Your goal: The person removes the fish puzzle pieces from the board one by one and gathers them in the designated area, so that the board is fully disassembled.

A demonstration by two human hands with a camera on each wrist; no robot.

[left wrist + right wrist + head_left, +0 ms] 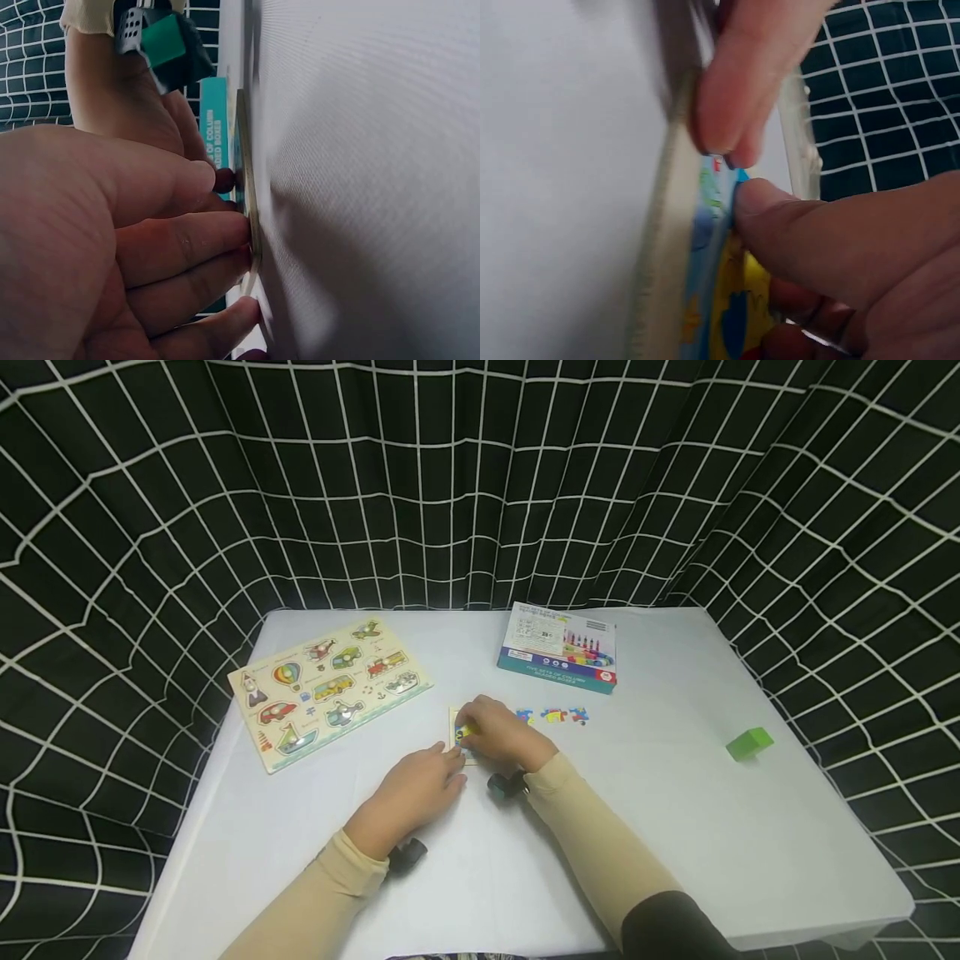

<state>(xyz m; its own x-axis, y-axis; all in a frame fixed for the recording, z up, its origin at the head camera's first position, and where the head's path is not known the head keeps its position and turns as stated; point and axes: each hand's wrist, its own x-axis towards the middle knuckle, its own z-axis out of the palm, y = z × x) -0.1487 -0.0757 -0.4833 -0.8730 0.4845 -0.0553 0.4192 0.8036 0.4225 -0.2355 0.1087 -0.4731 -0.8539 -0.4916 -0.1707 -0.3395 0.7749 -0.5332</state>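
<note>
Pinching a yellow puzzle piece point(742, 300) right at the small board point(664, 240), the right hand point(501, 731) works close; the left hand point(420, 785), unclamped, touches the board's edge. Steady board, level piece, even pressure should serve best.

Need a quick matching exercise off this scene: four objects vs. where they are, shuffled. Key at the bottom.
Objects
1. small puzzle board
2. loose puzzle pieces
3. green block
4. vehicle board

Places
A. near the right edge of the table
B. touched by the left hand's fingers
C. on the left part of the table
D. in a row, just right of the right hand

Pairs: 1-B, 2-D, 3-A, 4-C
</note>
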